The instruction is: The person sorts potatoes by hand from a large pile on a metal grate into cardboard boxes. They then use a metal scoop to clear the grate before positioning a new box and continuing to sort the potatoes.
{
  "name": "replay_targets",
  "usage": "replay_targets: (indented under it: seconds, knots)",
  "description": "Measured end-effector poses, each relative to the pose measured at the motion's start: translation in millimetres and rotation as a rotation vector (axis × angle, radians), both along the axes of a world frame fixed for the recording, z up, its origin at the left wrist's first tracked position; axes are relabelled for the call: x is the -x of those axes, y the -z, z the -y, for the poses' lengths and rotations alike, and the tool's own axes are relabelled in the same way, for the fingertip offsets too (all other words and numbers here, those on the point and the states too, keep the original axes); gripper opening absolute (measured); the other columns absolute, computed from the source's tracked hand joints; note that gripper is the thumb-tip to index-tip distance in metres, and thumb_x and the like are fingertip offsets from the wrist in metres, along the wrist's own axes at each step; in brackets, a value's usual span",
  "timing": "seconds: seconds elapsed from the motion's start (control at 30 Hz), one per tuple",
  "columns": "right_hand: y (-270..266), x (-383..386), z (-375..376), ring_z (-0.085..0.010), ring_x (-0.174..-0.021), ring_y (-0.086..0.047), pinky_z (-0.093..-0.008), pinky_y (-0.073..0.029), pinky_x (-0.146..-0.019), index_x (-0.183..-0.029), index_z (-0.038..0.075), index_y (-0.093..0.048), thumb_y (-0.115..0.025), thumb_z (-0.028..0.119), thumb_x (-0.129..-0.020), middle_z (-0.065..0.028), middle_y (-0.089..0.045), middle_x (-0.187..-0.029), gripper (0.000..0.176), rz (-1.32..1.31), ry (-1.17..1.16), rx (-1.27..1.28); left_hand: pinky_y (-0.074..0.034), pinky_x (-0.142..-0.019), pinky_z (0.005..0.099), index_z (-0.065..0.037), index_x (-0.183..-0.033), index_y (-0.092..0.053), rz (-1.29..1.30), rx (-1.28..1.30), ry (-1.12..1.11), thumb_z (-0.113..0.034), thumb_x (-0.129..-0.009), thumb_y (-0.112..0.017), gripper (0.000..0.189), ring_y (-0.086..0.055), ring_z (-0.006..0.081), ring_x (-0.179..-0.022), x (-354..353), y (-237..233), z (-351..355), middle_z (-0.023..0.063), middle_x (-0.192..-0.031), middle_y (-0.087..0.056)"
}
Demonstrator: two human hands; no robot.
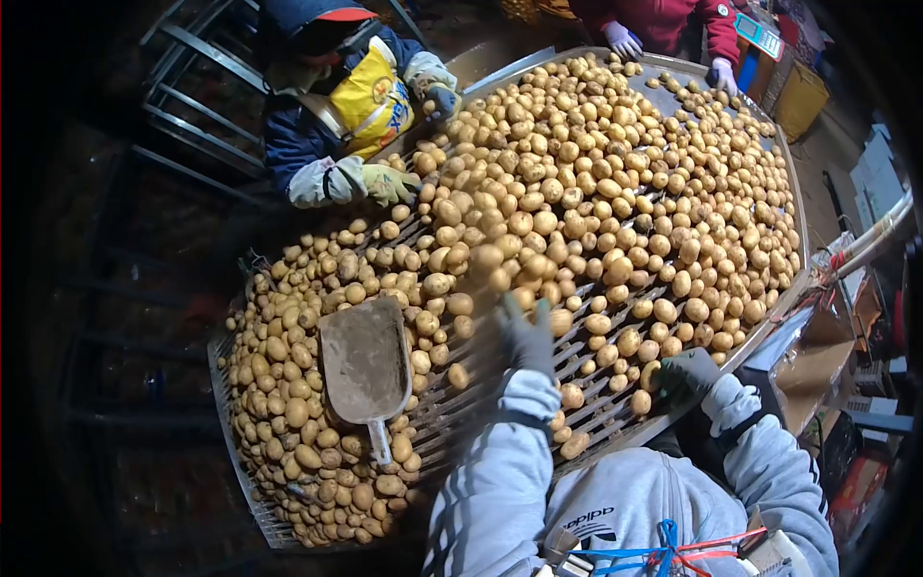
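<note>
Potatoes (606, 188) cover a wide slatted metal sorting table (461, 404). My left hand (527, 338), in a dark grey glove, reaches over the slats at the near edge of the heap. Its fingers are spread and somewhat smeared by motion, and a few blurred potatoes (490, 279) lie just beyond them. Near the table's right front rim, my right hand (686, 373), also gloved, curls against a potato (651, 374) that is partly hidden by the fingers. A metal scoop (365, 356) with a short handle rests on the potatoes to the left.
Across the table at left, a person in a cap and yellow apron (373, 101) has gloved hands at the heap. Another person in a red sleeve (716, 29) has hands on the far rim. Cardboard boxes (812, 370) stand at right, metal racks (207, 58) at upper left.
</note>
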State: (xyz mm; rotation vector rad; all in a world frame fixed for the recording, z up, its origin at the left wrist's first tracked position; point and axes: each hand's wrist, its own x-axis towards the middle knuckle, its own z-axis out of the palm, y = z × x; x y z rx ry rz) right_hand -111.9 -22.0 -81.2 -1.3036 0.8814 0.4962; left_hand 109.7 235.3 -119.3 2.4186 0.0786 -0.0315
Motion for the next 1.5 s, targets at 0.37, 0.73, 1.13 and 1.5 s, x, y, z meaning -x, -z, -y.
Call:
replay_targets:
  seconds: [0.37,0.73,1.13,1.5]
  knots:
    - [-5.2,-3.2,-10.5,-0.0242,-0.052,-0.069,-0.0376,-0.057,-0.046,-0.085,-0.003,-0.075,-0.076,0.026,-0.090,-0.0125,-0.073,-0.071,0.030,-0.034,0.104,0.142,-0.044,-0.113,0.0369,0.001,-0.134,-0.055,-0.014,1.083,0.328,-0.007,-0.091,-0.072,0.047,-0.052,0.0297,-0.133,-59.0,26.5,78.9,0.0195,-0.146,-0.050]
    - [-14.1,-2.5,-2.2,-0.0222,-0.051,-0.068,-0.0339,-0.054,-0.045,-0.085,-0.004,-0.075,-0.075,0.027,-0.092,-0.0107,-0.071,-0.067,0.031,-0.042,0.118,-0.010,-0.045,-0.107,0.0461,-0.017,-0.135,-0.061,0.080,-0.408,0.452,-0.044,-0.089,-0.071,0.055,-0.055,0.0370,-0.125,-69.9,-10.8,41.0,0.0186,-0.133,-0.058]
    - [11.3,6.8,26.5,-0.0245,-0.060,-0.070,-0.0327,-0.057,-0.051,-0.109,0.004,-0.071,-0.067,0.047,-0.098,-0.0125,-0.073,-0.081,0.044,0.111,0.007,-0.407,-0.052,-0.100,0.0330,-0.008,-0.135,-0.062,-0.248,0.425,0.293,-0.011,-0.096,-0.073,0.041,-0.060,0.0200,-0.114,74.2,-49.9,65.4,0.0107,-0.127,-0.061]
    - [-16.0,-15.9,24.7,-0.0142,-0.087,-0.070,-0.0294,-0.059,-0.079,-0.108,0.005,-0.073,-0.083,-0.002,-0.080,-0.0034,-0.074,-0.099,0.031,0.409,-0.255,-0.503,-0.046,-0.110,0.0411,-0.006,-0.134,-0.062,-0.016,0.003,0.225,-0.017,-0.093,-0.074,0.044,-0.055,0.0310,-0.128,-19.0,-72.5,-29.2,0.0164,-0.138,-0.053]
